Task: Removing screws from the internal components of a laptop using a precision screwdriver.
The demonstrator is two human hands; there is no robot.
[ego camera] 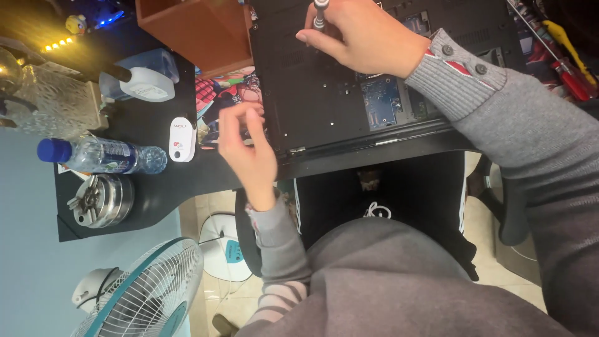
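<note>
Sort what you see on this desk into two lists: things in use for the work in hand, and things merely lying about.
In use:
right hand
screwdriver
opened laptop base
left hand

Lying about:
water bottle
white oval gadget
metal chuck
red-handled screwdriver
pedestal fan
brown box

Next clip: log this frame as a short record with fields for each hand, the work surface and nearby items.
Right hand: right hand grips a silver-tipped screwdriver over the upturned black laptop base.
Left hand: left hand blurred, at the laptop's near-left corner; holding anything, cannot tell.
Laptop: one panel off, blue circuit board exposed.
Surface: black desk.
Nearby: clear plastic water bottle with blue cap, small white oblong device, round metal chuck, red-handled screwdriver.
</note>
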